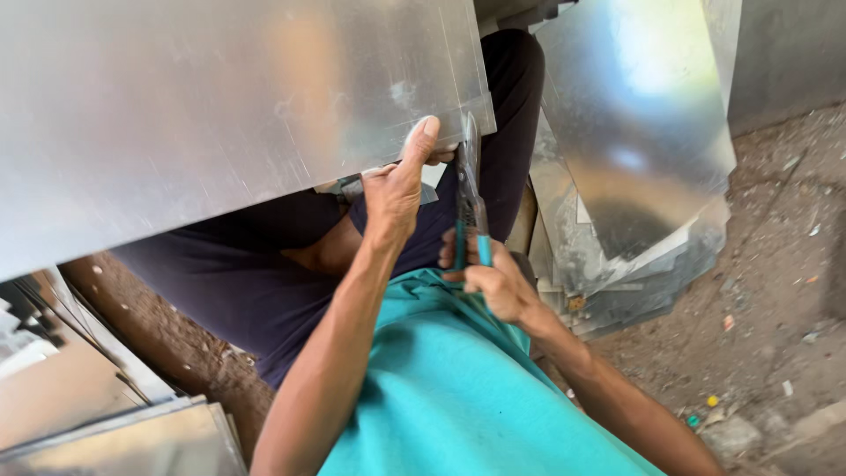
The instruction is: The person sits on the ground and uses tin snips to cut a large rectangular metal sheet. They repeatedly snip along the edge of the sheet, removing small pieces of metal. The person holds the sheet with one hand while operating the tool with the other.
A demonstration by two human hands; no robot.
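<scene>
— Where are the snips compared with the hands?

— The tin snips (470, 207) sit in the right hand (493, 278), fingers wrapped round the teal handles, squeezing them near together. The blades reach up from that hand to the lower right corner of the big metal sheet (220, 106). The left hand (397, 189) is just beside them, to the left.

— What's the left hand doing?

— Pinching the sheet's edge: thumb pressed flat on top, the other fingers tucked under where I can't see them.

— Which way do the snips point?

— Away from the person, nearly straight up the picture, tilted slightly left at the tip. The long axis runs from the handles by the teal shirt (458, 388) to the blades at the sheet's edge. How far the blades are parted I can't tell.

— And the sheet itself?

— It lies over the dark trousers (247, 273), across the lap. More cut sheets (634, 159) are stacked on the dirt floor (775, 291) to the right, others at lower left.
</scene>
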